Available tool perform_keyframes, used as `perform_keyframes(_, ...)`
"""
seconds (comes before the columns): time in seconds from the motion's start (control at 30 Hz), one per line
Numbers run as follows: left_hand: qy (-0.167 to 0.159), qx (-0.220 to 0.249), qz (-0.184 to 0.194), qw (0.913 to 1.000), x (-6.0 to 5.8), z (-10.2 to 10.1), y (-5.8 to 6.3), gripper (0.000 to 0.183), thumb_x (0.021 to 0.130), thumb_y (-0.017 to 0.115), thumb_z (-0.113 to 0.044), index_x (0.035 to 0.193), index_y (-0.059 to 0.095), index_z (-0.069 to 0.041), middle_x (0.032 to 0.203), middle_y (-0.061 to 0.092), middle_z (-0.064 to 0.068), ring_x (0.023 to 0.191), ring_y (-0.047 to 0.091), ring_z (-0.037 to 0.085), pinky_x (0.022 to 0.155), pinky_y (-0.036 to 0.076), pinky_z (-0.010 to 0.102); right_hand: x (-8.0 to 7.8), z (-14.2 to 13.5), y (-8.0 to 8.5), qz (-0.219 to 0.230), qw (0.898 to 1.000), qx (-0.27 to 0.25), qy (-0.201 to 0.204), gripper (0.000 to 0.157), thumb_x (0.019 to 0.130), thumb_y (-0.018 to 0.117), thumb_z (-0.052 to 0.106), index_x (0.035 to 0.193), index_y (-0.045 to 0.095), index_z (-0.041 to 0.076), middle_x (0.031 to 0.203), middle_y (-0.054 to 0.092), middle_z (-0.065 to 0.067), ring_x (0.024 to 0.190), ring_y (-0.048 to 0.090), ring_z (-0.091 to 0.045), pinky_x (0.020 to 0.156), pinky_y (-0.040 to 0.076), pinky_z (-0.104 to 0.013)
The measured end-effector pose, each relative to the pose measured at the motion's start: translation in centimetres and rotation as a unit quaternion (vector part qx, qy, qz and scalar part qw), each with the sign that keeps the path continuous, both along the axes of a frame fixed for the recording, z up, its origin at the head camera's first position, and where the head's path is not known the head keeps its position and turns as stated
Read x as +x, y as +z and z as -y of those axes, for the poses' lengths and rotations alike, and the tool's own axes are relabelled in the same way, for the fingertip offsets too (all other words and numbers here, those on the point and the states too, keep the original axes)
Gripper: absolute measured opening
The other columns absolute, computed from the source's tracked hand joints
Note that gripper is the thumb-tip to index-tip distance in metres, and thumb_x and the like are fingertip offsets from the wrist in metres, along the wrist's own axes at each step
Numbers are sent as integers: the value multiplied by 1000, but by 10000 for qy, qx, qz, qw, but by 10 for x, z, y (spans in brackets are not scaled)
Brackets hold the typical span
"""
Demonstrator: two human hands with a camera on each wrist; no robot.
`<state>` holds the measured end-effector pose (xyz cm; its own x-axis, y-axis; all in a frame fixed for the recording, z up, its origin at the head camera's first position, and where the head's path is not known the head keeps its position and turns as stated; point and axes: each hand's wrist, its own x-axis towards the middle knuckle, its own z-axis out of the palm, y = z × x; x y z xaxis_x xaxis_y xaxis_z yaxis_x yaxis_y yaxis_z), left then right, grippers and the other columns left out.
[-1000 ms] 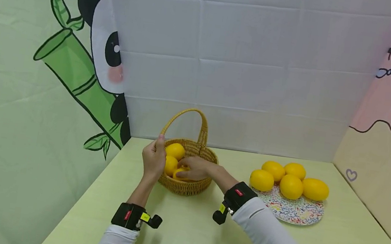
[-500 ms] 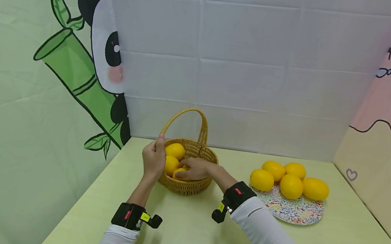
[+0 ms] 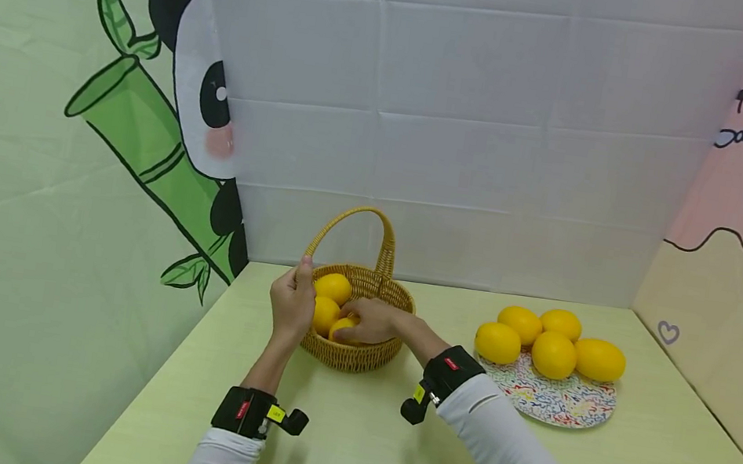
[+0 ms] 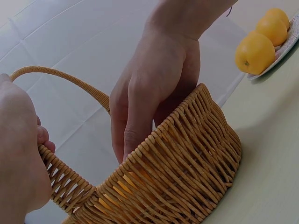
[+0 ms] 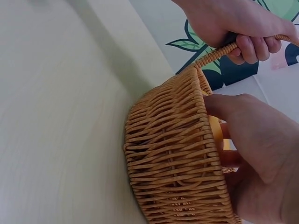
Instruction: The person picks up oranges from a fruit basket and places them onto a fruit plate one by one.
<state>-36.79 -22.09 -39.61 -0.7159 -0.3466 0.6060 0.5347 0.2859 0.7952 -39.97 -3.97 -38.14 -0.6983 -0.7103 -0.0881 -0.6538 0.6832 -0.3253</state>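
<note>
A wicker basket [image 3: 354, 358] stands on the table toward the back. My left hand [image 3: 291, 304] grips the left side of its arched handle [image 3: 347, 217], fingers wrapped round it in the right wrist view. Over the basket's rim reaches my right hand [image 3: 373, 321], its thumb and fingers about a lemon [image 3: 342, 328] near the front wall. Two more lemons, one in front [image 3: 324, 313] and one behind [image 3: 333, 288], lie in the left part of the basket. In the left wrist view the wicker wall [image 4: 182, 163] hides the right fingertips.
A plate [image 3: 561, 405] with a colourful squiggle pattern sits to the right, several lemons [image 3: 554, 356] grouped on its far half. Behind the table [image 3: 341, 450] rises a white cloth wall [image 3: 452, 164], with printed cloths at both sides.
My right wrist has shifted very slightly left, and the right fingers have moved a little about the lemon. The left hand and the basket stay in place.
</note>
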Motion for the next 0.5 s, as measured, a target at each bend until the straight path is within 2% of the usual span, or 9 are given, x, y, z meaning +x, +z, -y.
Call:
perform_keyframes(0.27, 38, -10, 94, 9999, 0, 0, 0, 63, 106, 45, -55, 59, 38, -14, 51, 34, -2, 42, 28, 12, 39, 19, 21, -2, -6, 2, -178, 9992, -297, -185, 56, 100, 60, 53, 137, 62, 12, 131, 64, -2, 111, 59, -15, 96, 50, -36)
perform_keyframes(0.5, 71, -8, 29, 10000, 0, 0, 0, 63, 106, 46, -54, 59, 38, -14, 51, 33, -1, 42, 28, 12, 39, 18, 21, 0, -13, 7, -351, 9972, -576, -335, 61, 100, 60, 52, 145, 58, 11, 138, 62, -4, 121, 57, -20, 102, 48, -40)
